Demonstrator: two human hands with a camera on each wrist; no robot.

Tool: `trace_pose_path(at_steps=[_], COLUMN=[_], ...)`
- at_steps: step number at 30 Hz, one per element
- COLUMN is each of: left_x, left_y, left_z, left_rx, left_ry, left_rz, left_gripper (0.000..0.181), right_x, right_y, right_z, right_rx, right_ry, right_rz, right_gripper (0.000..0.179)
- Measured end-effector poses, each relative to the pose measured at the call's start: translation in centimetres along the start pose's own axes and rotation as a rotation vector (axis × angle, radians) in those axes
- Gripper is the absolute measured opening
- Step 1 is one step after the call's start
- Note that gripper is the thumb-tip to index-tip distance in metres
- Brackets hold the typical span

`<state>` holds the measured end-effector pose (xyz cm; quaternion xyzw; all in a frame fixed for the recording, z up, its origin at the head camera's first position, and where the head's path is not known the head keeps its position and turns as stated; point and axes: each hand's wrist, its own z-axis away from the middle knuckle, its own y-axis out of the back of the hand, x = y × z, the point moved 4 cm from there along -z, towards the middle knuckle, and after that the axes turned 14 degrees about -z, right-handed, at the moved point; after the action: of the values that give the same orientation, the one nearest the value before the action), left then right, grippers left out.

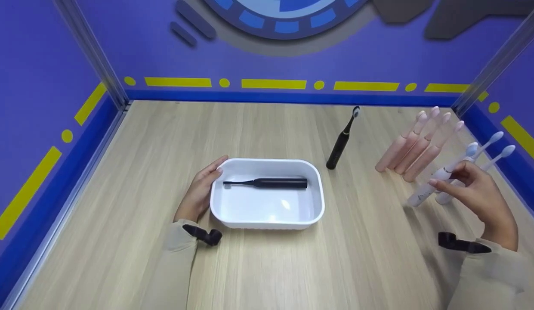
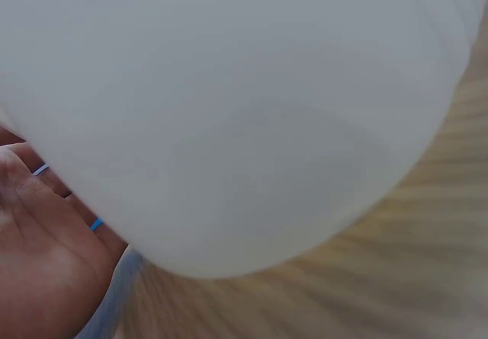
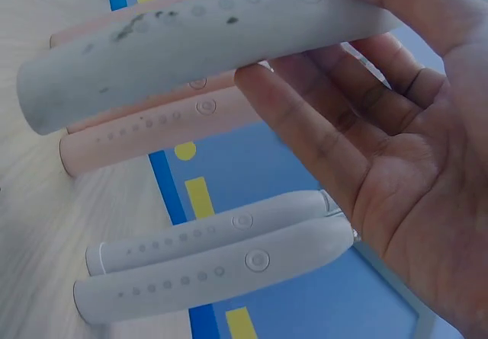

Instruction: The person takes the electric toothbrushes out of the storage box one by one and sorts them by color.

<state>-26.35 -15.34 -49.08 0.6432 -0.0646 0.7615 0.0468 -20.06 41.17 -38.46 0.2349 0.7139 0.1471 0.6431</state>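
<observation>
My left hand [image 1: 198,194] grips the left end of a white plastic bin [image 1: 239,209], thumb over the rim and fingers along the outer wall. Inside the bin a black electric toothbrush [image 1: 280,183] lies on its side, head to the left. At the right, my right hand [image 1: 486,193] pinches a white electric toothbrush [image 3: 206,46] by its upper handle between thumb and fingers. Dark specks mark this handle, and it leans with its brush head up. Just behind it stand two more white electric toothbrushes [image 3: 221,270], partly hidden by the hand in the head view.
Several pink electric toothbrushes [image 1: 415,159] stand upright in a group left of the white ones. Another black electric toothbrush [image 1: 339,148] stands alone behind the bin's right end. Blue panels [image 1: 271,69] wall in the wooden table [image 1: 327,267] at the back and both sides.
</observation>
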Motion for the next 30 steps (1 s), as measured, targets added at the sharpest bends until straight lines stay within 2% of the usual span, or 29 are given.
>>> trace_pose_path(at_steps=[6,14,21,27,30], left_x=[0.0,0.1,0.2,0.2,0.1], left_y=[-0.1,-0.1,-0.2,-0.1,-0.1], left_z=[0.0,0.0,0.2,0.1,0.0], left_rx=[-0.005,-0.005,-0.017,-0.008,-0.006], left_ry=[-0.004,-0.008,-0.031,-0.028,-0.03], left_rz=[0.0,-0.002,0.042,0.034,0.03], left_gripper=[0.045,0.046,0.046,0.046,0.046], right_x=[0.6,1.3,2.3,3.1,3.7], right_y=[0.6,1.7,2.9,3.5,3.7], right_z=[0.5,1.0,1.5,1.8,2.0], right_rx=[0.008,0.041,0.077,0.107,0.109], right_ry=[-0.04,-0.021,-0.086,-0.064,-0.087], right_rz=[-0.019,-0.01,0.008,-0.017,-0.012], right_gripper=[0.032,0.028,0.03,0.027,0.027])
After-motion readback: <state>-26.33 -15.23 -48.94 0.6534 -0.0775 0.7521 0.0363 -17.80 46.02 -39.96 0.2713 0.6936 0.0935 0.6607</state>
